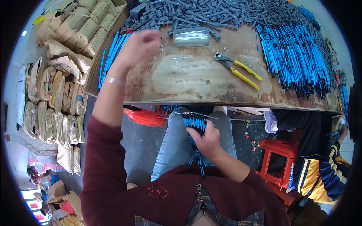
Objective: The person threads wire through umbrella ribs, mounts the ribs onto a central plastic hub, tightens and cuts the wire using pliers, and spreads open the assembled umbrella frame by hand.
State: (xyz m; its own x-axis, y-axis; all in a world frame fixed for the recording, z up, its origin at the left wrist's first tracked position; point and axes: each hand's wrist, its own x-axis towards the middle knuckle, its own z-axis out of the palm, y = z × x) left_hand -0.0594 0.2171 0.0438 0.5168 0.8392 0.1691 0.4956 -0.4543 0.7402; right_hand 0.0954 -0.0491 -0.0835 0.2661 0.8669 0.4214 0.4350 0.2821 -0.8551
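Note:
My right hand [206,140] is closed around a bundle of thin blue tubes with black ends [195,122], held above my lap. Some of the tube ends stick out below the hand toward my shirt. A thin metal rod [209,116] lies across the top of the bundle. My left hand [142,47] is raised over the left part of the table, its fingers smeared by motion. Just right of it stands a clear plastic box [191,37] holding thin, shiny pieces. Pliers with yellow handles [241,71] lie on the wooden table [181,81].
Dark grey bolt-like parts [211,13] pile up at the back. More blue tubes [296,56] lie at the right. Paper sacks [56,98] stack at the left. Red strands [145,116] hang below the table edge. A red stool [279,158] and another person's sleeve [333,165] are at right.

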